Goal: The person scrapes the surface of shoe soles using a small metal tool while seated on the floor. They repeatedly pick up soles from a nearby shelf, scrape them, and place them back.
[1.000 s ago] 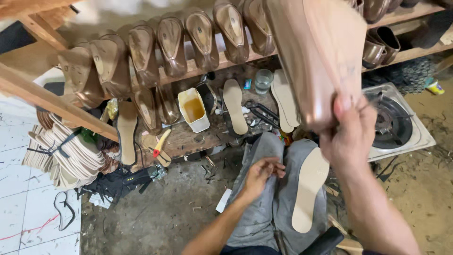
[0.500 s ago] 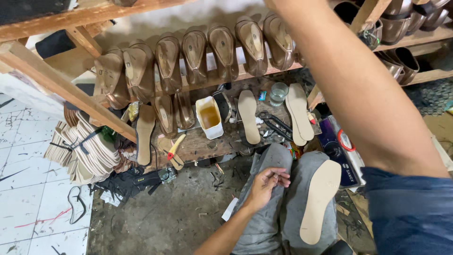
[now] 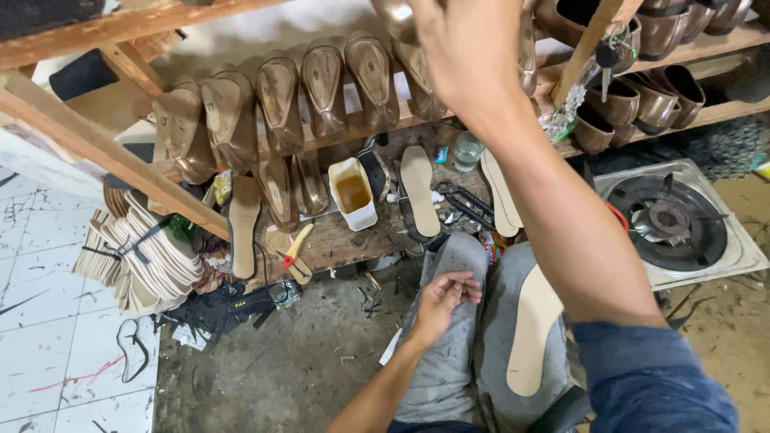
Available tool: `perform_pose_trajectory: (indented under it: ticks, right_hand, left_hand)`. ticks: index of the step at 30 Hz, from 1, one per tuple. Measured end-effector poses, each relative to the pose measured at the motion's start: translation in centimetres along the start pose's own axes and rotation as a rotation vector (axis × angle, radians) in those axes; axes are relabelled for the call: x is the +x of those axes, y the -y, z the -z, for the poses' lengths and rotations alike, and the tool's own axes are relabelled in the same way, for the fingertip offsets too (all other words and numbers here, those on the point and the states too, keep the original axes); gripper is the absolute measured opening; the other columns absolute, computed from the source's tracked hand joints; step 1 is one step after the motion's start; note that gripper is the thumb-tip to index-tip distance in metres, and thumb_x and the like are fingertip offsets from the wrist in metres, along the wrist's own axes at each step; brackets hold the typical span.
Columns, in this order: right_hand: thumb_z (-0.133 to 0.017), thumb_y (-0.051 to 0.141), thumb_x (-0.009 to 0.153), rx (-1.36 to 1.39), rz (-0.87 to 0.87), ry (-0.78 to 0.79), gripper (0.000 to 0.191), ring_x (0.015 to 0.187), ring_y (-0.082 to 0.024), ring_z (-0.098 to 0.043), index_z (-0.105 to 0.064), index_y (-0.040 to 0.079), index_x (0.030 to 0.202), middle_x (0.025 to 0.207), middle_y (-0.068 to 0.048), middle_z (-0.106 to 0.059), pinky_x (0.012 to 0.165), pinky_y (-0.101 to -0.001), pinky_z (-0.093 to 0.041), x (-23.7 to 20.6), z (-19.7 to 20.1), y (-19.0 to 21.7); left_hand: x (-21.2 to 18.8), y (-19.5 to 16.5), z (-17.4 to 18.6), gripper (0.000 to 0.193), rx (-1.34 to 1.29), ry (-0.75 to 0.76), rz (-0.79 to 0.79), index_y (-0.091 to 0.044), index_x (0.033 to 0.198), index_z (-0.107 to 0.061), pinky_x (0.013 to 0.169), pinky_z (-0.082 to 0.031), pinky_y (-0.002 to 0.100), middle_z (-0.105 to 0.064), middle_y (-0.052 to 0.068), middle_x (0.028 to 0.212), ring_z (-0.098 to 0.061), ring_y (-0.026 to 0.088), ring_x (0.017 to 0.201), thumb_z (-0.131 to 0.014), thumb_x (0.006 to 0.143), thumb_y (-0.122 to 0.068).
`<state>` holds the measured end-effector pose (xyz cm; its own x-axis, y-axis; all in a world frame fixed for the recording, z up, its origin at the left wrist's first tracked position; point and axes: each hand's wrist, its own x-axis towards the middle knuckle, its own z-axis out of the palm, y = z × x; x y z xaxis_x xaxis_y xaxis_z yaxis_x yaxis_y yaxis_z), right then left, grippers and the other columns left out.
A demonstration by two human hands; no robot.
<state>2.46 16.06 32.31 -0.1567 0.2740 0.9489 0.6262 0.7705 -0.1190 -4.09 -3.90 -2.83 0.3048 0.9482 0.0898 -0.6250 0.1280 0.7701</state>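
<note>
Right hand (image 3: 469, 48) grip touches shelf shoe (image 3: 417, 68); left hand (image 3: 441, 301) curled.

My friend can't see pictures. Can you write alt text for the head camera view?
A person's right hand reaches up to a wooden rack of brown shoe soles, while the left hand rests on their knee. A pale insole lies on the other leg, near a gas burner.
</note>
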Motion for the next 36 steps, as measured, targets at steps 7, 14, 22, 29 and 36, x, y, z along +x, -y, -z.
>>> perform_pose_trajectory:
  ticks: [7, 14, 22, 29, 36]
  right_hand:
    - [-0.047, 0.038, 0.103, 1.523, -1.694, -0.179, 0.045, 0.045, -0.005, -0.045, -0.062, 0.009, 0.134, 0.1, -0.01, -0.078, 0.035, -0.0168, -0.031, -20.8, 13.2, 8.1]
    - [-0.06, 0.035, 0.101, 0.044, -1.359, 0.458, 0.033, 0.059, -0.021, -0.055, -0.07, 0.007, 0.114, 0.075, -0.008, -0.059, 0.055, -0.0357, -0.043, -36.2, 17.6, 11.4]
    - [-0.079, 0.034, 0.086, -0.633, -1.134, 0.66, 0.046, 0.078, -0.044, -0.068, -0.064, 0.002, 0.117, 0.104, -0.021, -0.065, 0.065, -0.0508, -0.053, -36.9, 20.8, 10.3]
    - [-0.072, 0.007, 0.098, 0.175, -1.448, 0.066, 0.014, 0.078, -0.007, -0.064, -0.068, 0.0, 0.109, 0.093, -0.004, -0.073, 0.072, -0.0238, -0.05, -36.1, 24.0, 9.9]
    - [-0.069, 0.017, 0.105, 0.548, -1.546, 0.035, 0.02, 0.058, -0.001, -0.037, -0.07, -0.001, 0.098, 0.068, 0.007, -0.051, 0.052, -0.0204, -0.027, -36.4, 19.5, 11.0]
  left_hand:
    - [0.8, -11.1, -3.1, 0.076, -0.319, 0.013, -0.202, -0.011, 0.152, -0.042, 0.118, -0.041, 0.037, -0.057, 0.007, 0.147, -0.053, 0.018, 0.139, -0.063, 0.09, -0.05]
    - [0.9, -8.9, -3.4, 0.044, -0.169, -0.281, -0.087, 0.0, 0.136, -0.052, 0.098, -0.053, 0.043, -0.064, 0.012, 0.121, -0.064, 0.023, 0.108, -0.07, 0.1, -0.018]
    - [2.4, -4.8, -5.1, 0.052, 0.406, -0.221, -0.171, 0.002, 0.133, -0.055, 0.096, -0.056, 0.031, -0.068, 0.007, 0.118, -0.067, 0.015, 0.107, -0.081, 0.088, -0.004]
    - [3.1, -7.9, -8.3, 0.054, 0.53, -0.082, -0.128, 0.001, 0.136, -0.055, 0.1, -0.056, 0.031, -0.069, 0.007, 0.121, -0.067, 0.014, 0.112, -0.082, 0.089, -0.006]
    - [3.2, -11.2, -8.7, 0.049, 0.332, 0.038, -0.048, -0.001, 0.149, -0.051, 0.101, -0.053, 0.029, -0.069, 0.01, 0.135, -0.065, 0.013, 0.121, -0.063, 0.103, -0.011]
